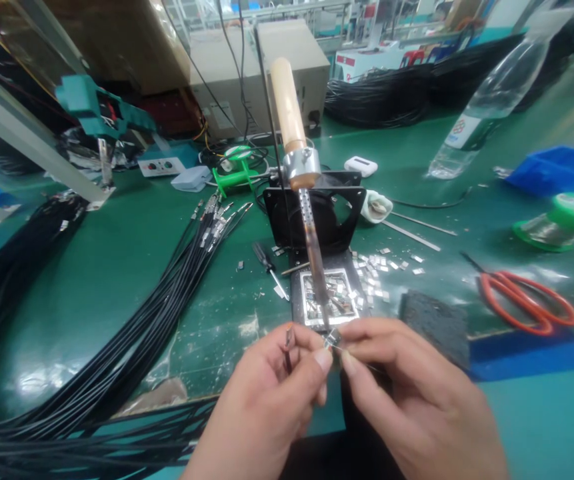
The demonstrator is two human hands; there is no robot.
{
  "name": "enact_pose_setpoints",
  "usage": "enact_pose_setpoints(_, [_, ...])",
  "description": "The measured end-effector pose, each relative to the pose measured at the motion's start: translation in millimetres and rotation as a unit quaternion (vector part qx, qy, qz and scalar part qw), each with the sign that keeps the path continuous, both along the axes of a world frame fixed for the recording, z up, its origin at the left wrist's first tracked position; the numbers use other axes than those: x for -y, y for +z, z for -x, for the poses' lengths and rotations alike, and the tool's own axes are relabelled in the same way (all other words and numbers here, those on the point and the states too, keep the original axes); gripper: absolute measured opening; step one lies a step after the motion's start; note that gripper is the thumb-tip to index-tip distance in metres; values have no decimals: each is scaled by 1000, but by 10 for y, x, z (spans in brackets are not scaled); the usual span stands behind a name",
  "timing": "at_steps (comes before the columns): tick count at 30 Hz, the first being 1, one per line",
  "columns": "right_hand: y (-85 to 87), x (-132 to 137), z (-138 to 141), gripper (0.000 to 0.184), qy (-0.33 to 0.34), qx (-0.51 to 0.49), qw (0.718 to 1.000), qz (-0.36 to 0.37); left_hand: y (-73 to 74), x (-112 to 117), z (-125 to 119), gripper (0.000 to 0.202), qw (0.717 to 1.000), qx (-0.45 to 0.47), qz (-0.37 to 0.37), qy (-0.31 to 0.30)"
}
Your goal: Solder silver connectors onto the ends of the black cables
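Note:
My left hand [277,393] is closed, thumb and finger pinching a small metal connector [333,338]. A dark cable end [288,350] pokes up between its fingers. Opposite it, my right hand [417,383] pinches a thin wire, apparently solder wire [337,348], whose end meets the connector. Directly above, a soldering iron [311,233] with a wooden handle is clamped tip down, its tip at or very near the connector; contact is hard to tell. Behind my fingertips lies a white-rimmed tray [305,303] of small metal parts.
Black cables [167,300] spread over the left side. Loose metal pieces [374,273] lie beside a black fan frame [277,220]. To the right are a dark sponge-like block [434,323], orange-handled scissors [527,300], a solder spool [561,223], a blue bin [561,170] and a bottle [487,100].

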State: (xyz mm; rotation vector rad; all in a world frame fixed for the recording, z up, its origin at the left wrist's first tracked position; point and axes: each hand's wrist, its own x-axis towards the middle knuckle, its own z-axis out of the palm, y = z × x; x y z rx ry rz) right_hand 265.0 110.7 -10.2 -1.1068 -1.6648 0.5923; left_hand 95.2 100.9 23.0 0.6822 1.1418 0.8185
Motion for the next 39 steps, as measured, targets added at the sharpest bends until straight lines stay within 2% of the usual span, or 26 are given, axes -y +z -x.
enact_pose_setpoints(9, [10, -17, 20, 11, -9, 7, 1000, -13, 46, -48, -36, 30, 998, -69, -10, 3])
enact_pose_setpoints(28, [100, -65, 60, 11, -21, 24, 999, -19, 117, -117, -66, 24, 995, -89, -40, 5])
enact_pose_setpoints(32, [92, -81, 68, 11, -23, 6, 999, -38, 111, -105, -65, 24, 995, -87, -39, 8])
enact_pose_setpoints(39, [103, -78, 45, 10, -16, 30, 999, -5, 121, -110, -95, 25, 997, -72, -27, 18])
